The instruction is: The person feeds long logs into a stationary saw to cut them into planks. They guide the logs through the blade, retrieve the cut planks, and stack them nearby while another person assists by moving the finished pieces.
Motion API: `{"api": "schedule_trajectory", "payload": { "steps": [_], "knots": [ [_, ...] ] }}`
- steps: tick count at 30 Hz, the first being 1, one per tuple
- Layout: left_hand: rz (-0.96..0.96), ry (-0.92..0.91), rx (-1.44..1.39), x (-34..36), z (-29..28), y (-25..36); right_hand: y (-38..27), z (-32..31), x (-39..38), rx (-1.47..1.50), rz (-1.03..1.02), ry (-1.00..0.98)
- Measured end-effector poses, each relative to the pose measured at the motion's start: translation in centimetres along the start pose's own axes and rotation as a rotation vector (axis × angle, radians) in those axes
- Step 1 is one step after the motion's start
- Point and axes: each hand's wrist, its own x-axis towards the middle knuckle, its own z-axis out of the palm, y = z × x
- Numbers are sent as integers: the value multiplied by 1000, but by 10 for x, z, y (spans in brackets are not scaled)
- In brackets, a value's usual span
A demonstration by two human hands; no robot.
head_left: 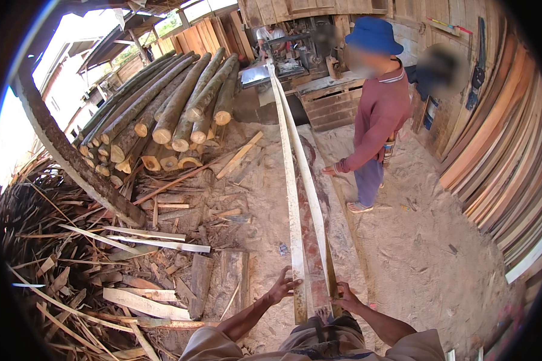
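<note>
Two long, pale wooden strips run from my body to the saw bench (256,75) at the far end, close together there and spread apart near me. My left hand (283,286) grips the outer edge of the left wooden strip (291,210), close to its near end. On the other side, my right hand (347,298) is closed on the right wooden strip (313,198), which is turned partly on edge. The undersides of both strips, and some of my fingers, are hidden.
A co-worker in a blue hat (374,37) stands right of the strips; another person (271,33) is behind the bench. Stacked logs (180,108) lie far left, scrap wood (144,301) near left. Boards (506,156) lean along the right wall. Sawdust covers the ground.
</note>
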Motion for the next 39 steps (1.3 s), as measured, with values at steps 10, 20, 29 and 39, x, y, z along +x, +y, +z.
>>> {"api": "schedule_trajectory", "payload": {
  "steps": [10,20,29,39],
  "knots": [
    [24,-7,-55,-135,70,-115,82,66,-151,-304,98,33],
    [180,-252,-107,-239,198,-169,117,79,-338,-159,81,224],
    [115,-233,-84,-222,417,-212,101,-74,-486,54,233,348],
    [290,-788,124,-118,535,-208,90,-234,-530,-686,533,643]
  ]
}}
